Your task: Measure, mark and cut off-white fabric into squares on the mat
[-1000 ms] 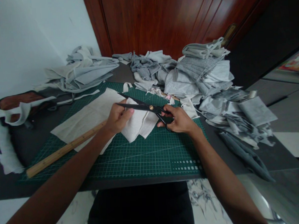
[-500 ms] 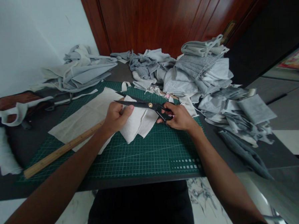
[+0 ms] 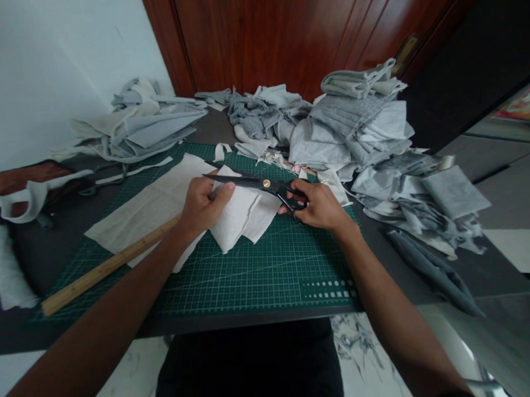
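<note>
My right hand is closed round the handles of black scissors, whose blades point left across a folded piece of white cloth. Pinched between thumb and fingers, the cloth's left part is in my left hand. The blade tips reach over that hand, just above the thumb. Beneath lies a larger pale cloth on the green cutting mat. A wooden ruler rests on this cloth, its far end hidden by my left forearm.
Grey fabric is heaped at the back right, with more cloth at the back left. Scraps cover the right side of the table. A roll of white material lies at the far left. Cut strips litter the floor.
My left hand and the folded cloth have shifted very slightly left and up. The scissors stay over the cloth in almost the same place.
</note>
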`<state>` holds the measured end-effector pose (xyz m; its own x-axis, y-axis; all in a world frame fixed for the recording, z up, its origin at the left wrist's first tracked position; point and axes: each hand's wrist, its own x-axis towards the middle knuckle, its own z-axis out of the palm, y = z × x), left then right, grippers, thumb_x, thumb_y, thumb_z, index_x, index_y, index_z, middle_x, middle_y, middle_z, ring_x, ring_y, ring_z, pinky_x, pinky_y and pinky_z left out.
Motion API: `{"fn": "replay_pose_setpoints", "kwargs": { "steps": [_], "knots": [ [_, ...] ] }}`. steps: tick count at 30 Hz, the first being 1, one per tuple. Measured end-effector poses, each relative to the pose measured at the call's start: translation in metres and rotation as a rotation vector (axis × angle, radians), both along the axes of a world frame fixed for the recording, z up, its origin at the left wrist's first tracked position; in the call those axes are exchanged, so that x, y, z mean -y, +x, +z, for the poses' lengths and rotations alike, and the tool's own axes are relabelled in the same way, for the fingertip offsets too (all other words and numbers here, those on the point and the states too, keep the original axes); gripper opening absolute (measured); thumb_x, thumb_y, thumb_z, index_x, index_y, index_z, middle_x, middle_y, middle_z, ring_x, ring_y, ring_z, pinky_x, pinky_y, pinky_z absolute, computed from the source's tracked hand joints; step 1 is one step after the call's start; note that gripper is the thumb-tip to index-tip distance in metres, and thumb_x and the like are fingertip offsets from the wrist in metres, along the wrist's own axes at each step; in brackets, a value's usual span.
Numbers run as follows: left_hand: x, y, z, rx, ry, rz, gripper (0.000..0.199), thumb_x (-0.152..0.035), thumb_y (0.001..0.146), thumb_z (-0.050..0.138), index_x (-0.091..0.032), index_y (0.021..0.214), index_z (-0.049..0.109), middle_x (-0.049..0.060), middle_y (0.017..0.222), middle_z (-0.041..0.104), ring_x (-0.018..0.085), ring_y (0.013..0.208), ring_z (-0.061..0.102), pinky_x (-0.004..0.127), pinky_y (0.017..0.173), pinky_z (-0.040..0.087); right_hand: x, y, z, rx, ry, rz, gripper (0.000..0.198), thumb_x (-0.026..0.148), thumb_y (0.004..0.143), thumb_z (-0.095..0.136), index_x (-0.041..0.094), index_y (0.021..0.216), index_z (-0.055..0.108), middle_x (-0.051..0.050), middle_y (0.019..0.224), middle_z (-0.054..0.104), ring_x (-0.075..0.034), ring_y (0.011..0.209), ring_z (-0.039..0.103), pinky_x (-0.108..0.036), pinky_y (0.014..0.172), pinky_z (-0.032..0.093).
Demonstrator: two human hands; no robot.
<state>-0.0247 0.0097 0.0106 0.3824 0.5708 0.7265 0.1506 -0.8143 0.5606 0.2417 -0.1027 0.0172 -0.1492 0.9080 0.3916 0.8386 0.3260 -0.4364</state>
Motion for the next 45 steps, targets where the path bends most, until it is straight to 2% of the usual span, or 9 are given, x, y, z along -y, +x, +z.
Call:
{"fn": "replay_pose_setpoints", "kwargs": {
  "steps": [3,8,15,21,26,29,37,45],
  "knots": [
    [-0.002,0.0,0.0,0.003,0.021,0.014,0.036,-0.045,0.092,0.061,-0.022,0.063,0.061,-0.001,0.053,0.057,0.015,0.05,0.051,0.028,0.05,0.04,0.0,0.001,0.0,0.022,0.01,-0.014,0.038,0.058,0.087,0.075,0.023,0.087,0.058,0.001,0.066,0.059,-0.016,0.055,0.051,-0.029,0.057,0.03],
    [-0.004,-0.001,0.002,0.008,0.001,0.026,0.032,-0.047,0.092,0.063,-0.02,0.075,0.07,0.0,0.062,0.065,0.016,0.057,0.058,0.027,0.055,0.046,0.001,0.001,0.001,0.033,-0.009,-0.048,0.036,0.055,0.084,0.076,0.023,0.087,0.059,0.001,0.063,0.058,-0.016,0.056,0.051,-0.029,0.057,0.03],
    [-0.012,-0.005,0.003,-0.013,-0.035,0.063,0.03,-0.048,0.092,0.07,-0.019,0.085,0.074,-0.001,0.07,0.07,0.014,0.058,0.057,0.025,0.053,0.042,0.001,0.003,0.001,0.033,0.038,-0.068,0.03,0.047,0.085,0.074,0.021,0.087,0.061,0.002,0.063,0.058,-0.014,0.055,0.048,-0.027,0.058,0.031],
    [-0.018,-0.008,0.003,-0.001,-0.065,0.082,0.039,-0.059,0.09,0.072,-0.02,0.086,0.076,-0.001,0.071,0.068,0.015,0.063,0.059,0.027,0.056,0.042,0.001,0.005,0.0,0.039,0.049,-0.052,0.027,0.043,0.085,0.075,0.02,0.085,0.061,0.002,0.063,0.058,-0.012,0.053,0.047,-0.026,0.057,0.03],
    [-0.021,-0.008,0.006,0.041,-0.062,0.05,0.051,-0.068,0.085,0.074,-0.018,0.086,0.076,-0.001,0.071,0.069,0.013,0.063,0.055,0.026,0.057,0.041,0.0,0.006,-0.003,0.034,0.082,-0.053,0.027,0.043,0.086,0.075,0.02,0.086,0.062,0.003,0.062,0.058,-0.012,0.052,0.047,-0.026,0.057,0.031],
    [-0.023,-0.009,0.008,0.053,-0.072,0.084,0.053,-0.07,0.082,0.076,-0.017,0.082,0.075,-0.002,0.068,0.067,0.013,0.062,0.053,0.026,0.057,0.04,0.0,0.006,-0.004,0.032,0.083,-0.056,0.026,0.043,0.087,0.074,0.02,0.085,0.062,0.002,0.063,0.058,-0.012,0.053,0.048,-0.025,0.057,0.032],
    [-0.024,-0.012,0.008,0.038,-0.084,0.096,0.049,-0.066,0.085,0.074,-0.018,0.079,0.071,-0.003,0.066,0.063,0.013,0.061,0.05,0.027,0.057,0.037,-0.001,0.007,-0.003,0.029,0.065,-0.054,0.027,0.045,0.088,0.073,0.02,0.085,0.063,0.002,0.064,0.058,-0.012,0.053,0.046,-0.026,0.057,0.032],
    [-0.025,-0.012,0.005,0.024,-0.077,0.105,0.033,-0.051,0.087,0.074,-0.021,0.076,0.067,-0.004,0.065,0.059,0.014,0.062,0.053,0.027,0.058,0.04,-0.001,0.008,-0.006,0.009,0.067,-0.053,0.024,0.041,0.087,0.074,0.02,0.084,0.063,0.002,0.064,0.058,-0.013,0.054,0.048,-0.025,0.057,0.033]
  ]
}}
